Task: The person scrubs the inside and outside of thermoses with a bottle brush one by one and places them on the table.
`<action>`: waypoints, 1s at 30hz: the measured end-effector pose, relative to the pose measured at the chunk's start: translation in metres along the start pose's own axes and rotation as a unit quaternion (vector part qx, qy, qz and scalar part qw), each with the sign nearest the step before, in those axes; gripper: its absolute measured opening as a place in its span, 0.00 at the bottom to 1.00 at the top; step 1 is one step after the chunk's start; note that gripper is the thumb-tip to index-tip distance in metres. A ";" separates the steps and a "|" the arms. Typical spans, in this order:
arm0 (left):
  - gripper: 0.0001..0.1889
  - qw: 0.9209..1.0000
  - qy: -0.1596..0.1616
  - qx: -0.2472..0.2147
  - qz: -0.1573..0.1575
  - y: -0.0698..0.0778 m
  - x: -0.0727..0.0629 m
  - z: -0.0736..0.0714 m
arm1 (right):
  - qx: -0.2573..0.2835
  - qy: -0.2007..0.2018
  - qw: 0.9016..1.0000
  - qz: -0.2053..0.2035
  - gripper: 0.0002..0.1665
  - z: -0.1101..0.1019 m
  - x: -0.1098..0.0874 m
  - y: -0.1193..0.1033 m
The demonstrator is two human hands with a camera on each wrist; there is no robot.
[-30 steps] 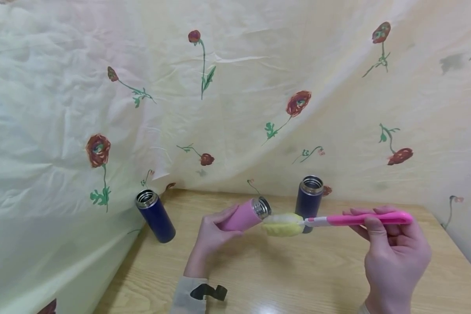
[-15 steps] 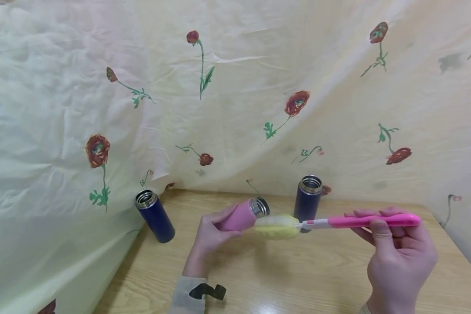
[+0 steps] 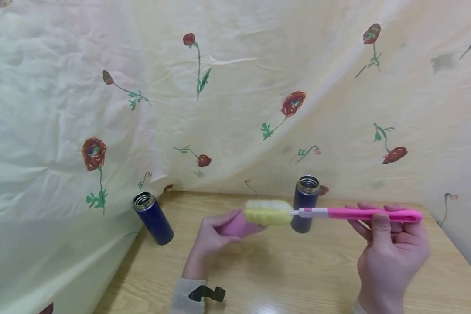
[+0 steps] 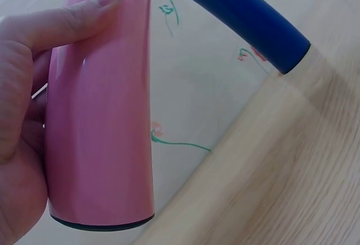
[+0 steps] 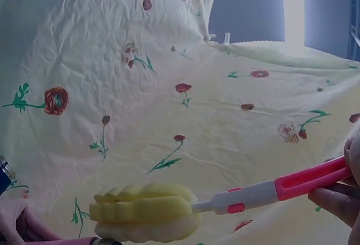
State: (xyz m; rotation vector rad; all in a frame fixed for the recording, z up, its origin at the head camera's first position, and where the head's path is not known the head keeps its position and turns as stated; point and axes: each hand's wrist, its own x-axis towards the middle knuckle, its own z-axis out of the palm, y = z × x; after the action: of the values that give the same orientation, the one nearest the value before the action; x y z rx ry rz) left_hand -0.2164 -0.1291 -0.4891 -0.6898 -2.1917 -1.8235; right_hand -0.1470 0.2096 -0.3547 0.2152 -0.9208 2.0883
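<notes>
In the head view my left hand (image 3: 211,239) grips a pink bottle (image 3: 235,226), held tilted above the table. The left wrist view shows the thumb lying across the side of that pink bottle (image 4: 101,127). My right hand (image 3: 394,255) holds a bottle brush by its pink handle (image 3: 353,213), thumb against the fingers. The brush's yellow-and-white sponge head (image 3: 267,212) covers the bottle's mouth in the head view. From the right wrist, the sponge head (image 5: 146,211) appears just above the bottle's mouth; whether they touch I cannot tell.
Two dark blue bottles without lids stand on the wooden table (image 3: 306,279): one at the left (image 3: 157,223), one at the back (image 3: 302,221), behind the brush. A flower-printed cloth (image 3: 227,117) hangs behind and along the left side.
The brush has moved left over the second, then slightly up, so its sponge head now hides the pink bottle's mouth. Both hands keep their holds.
</notes>
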 end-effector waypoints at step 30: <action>0.31 0.943 0.156 -0.244 -0.161 0.022 0.015 0.063 | 0.098 0.166 0.981 -0.011 0.19 -0.049 0.049 -0.004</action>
State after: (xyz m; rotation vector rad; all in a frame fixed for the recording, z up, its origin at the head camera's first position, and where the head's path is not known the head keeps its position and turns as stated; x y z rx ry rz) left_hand -0.2108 -0.0618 -0.4765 -0.0916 -1.7321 -2.4798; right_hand -0.1674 0.2744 -0.3658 -0.0247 -0.5123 2.1116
